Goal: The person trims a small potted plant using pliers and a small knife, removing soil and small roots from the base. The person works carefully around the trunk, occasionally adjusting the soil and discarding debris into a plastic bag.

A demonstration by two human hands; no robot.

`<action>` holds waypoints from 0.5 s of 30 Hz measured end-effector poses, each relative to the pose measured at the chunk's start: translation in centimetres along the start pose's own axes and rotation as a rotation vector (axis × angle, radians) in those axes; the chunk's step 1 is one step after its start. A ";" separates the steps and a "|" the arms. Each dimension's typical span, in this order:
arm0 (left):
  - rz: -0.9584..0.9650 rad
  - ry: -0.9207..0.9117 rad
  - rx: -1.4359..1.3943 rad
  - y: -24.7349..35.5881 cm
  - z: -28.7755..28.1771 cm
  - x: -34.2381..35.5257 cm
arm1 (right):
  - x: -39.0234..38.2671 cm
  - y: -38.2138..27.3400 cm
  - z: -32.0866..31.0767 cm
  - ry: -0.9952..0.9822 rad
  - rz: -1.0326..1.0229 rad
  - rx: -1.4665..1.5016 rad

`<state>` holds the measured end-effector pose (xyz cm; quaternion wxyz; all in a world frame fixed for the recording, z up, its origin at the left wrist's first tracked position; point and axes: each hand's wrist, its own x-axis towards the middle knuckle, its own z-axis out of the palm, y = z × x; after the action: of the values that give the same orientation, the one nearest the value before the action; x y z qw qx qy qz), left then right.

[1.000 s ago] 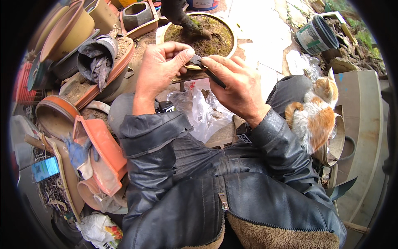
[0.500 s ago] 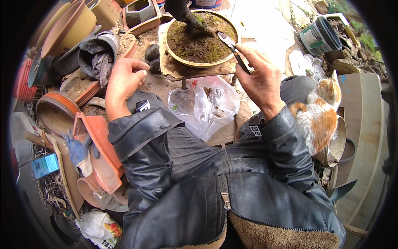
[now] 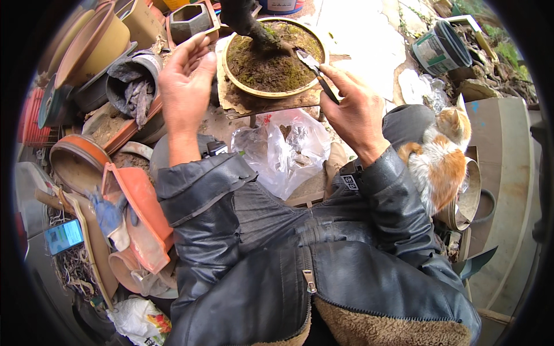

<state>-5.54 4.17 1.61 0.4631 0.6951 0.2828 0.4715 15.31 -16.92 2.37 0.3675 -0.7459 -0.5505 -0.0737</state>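
Observation:
A shallow round pot (image 3: 261,91) of mossy soil with a dark trunk (image 3: 245,20) stands on a wooden board straight ahead. My right hand (image 3: 353,112) grips a small dark-handled metal tool (image 3: 314,70), its blade resting at the pot's right rim. My left hand (image 3: 186,86) is raised to the left of the pot, fingers spread, holding nothing. A clear plastic bag (image 3: 285,151) lies crumpled below the pot, between my forearms.
Stacked terracotta and plastic pots (image 3: 98,49) crowd the left side. A white and orange cat (image 3: 441,158) rests by my right elbow. A green bucket (image 3: 441,49) stands at the upper right. A blue phone (image 3: 63,235) lies at the lower left.
My hands, together over the tool a second ago, have parted. The left rose open beside the pot; the right carried the tool to the pot's right rim.

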 end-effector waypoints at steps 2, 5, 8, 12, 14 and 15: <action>0.106 -0.008 -0.084 0.0 2.4 0.1 | 0.0 -0.1 0.1 -0.024 0.026 -0.011; 0.161 -0.036 -0.049 -0.1 5.1 0.3 | 0.2 -0.2 0.5 -0.026 0.025 -0.014; 0.128 0.003 -0.041 -0.5 6.0 0.4 | 0.3 -0.1 0.8 -0.038 0.008 -0.041; 0.136 0.061 -0.024 -1.2 6.3 0.9 | 0.5 0.0 1.1 -0.066 0.026 -0.074; 0.146 0.073 -0.024 -1.4 6.3 1.0 | 0.6 0.0 1.2 -0.079 0.054 -0.086; 0.150 0.078 -0.022 -1.5 6.4 1.0 | 0.7 -0.1 1.2 -0.077 0.067 -0.091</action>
<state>0.76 3.25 -0.13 0.4227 0.6905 0.2426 0.5345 15.16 -15.66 1.90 0.3139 -0.7823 -0.5350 -0.0573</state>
